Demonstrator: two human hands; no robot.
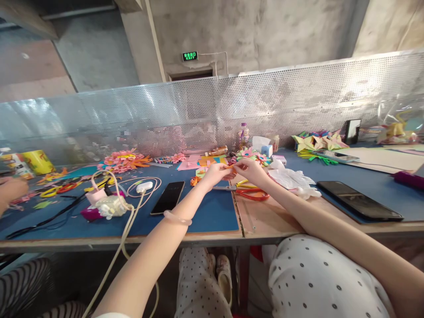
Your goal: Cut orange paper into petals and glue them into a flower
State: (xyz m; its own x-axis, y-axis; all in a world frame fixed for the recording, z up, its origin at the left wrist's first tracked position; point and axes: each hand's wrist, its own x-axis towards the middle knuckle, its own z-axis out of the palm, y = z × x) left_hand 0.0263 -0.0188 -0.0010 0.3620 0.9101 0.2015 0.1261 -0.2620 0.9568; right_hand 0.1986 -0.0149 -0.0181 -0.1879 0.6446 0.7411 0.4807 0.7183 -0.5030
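- My left hand (pixel 214 173) and right hand (pixel 249 170) meet out over the middle of the surface (pixel 198 216), arms stretched well forward.
- Both hands pinch the same small orange paper piece (pixel 231 166): each has fingertips pressed together on one end of it, left hand on the left end, right hand on the right.
- The paper sits between the two hands, lifted just clear of the surface, with its long axis running left to right from one pinch to the other. It is too small for me to read its fold or shape.
- Neither hand is nearer than the other; they share the piece about evenly, so anything done to it turns on that left-right line between the pinches.
- Just below the right hand lie red-handled scissors (pixel 253 193), near the seam where the blue mat meets bare wood.
- A dark phone (pixel 168 197) lies flat near my left forearm, which wears a pale bangle (pixel 177 218).
- A second phone (pixel 359 201) rests to the right, well apart from the hands, and crumpled white tissue (pixel 293 180) lies between it and the right hand.
- Beyond the hands are paper flowers (pixel 123 160) and coloured sheets (pixel 198 162) against the perforated screen (pixel 298 106).
- At the far left edge another person's hand (pixel 11 190) works among scraps, well apart from mine.
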